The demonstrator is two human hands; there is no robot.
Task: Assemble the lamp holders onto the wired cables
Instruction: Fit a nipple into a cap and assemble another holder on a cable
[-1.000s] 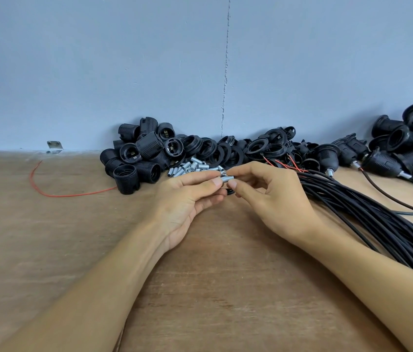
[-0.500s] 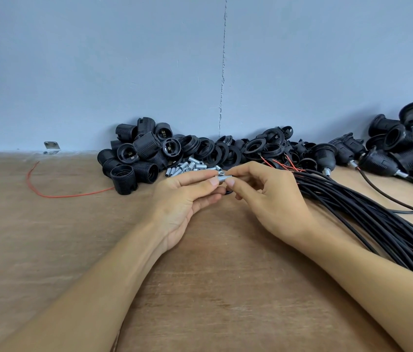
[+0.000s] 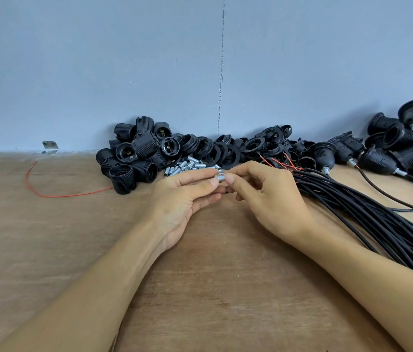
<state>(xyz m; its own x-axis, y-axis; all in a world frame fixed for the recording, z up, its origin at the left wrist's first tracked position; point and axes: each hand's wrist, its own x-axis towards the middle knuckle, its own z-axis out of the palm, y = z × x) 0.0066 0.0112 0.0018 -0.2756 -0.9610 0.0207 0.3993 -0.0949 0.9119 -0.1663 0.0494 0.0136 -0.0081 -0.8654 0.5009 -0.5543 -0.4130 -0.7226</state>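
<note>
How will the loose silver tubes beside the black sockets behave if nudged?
The silver tubes are small cylinders lying on their sides, so they would likely roll and scatter. They look metallic, so probably rigid and heavy for their size. The pinched tube looks easy to drop.

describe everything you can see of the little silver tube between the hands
The silver tube is a short, shiny metal cylinder; whether it is threaded is too small to tell. It lies roughly level above the wooden table, pinched at one end by the left hand and at the other by the right hand. A pile of similar tubes lies just behind it.
</note>
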